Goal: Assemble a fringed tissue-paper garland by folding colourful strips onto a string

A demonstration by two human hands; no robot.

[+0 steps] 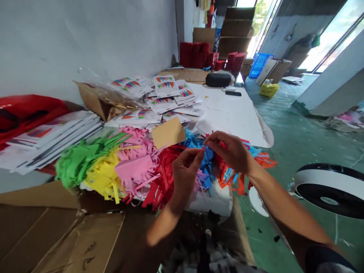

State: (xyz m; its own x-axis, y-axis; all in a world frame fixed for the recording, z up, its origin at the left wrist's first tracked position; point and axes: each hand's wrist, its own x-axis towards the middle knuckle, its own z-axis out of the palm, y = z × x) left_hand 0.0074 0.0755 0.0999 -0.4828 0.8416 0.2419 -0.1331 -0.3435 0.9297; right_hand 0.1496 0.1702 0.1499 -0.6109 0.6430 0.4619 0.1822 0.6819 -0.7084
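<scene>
My left hand (186, 167) and my right hand (231, 149) meet over a row of fringed paper, thumbs and fingers pinched. Between their fingertips is the top of a blue paper fringe (207, 165), its cut strips hanging down; the exact grip is partly hidden. Red fringe (166, 170) lies beside my left hand. Further left are pink fringe (135, 142) with a folded pink piece (135, 169), yellow fringe (102, 174) and green fringe (82, 161). Orange strips (241, 184) hang below my right hand. A tan card (168, 133) rests on the pile behind my left hand.
Printed bunting packets (165, 87) lie heaped behind the fringes, with stacked sheets (57, 140) at left. A black case (218, 80) sits on the white table covering (227, 110). A cardboard box (57, 235) stands at front left, a white fan (330, 189) at right.
</scene>
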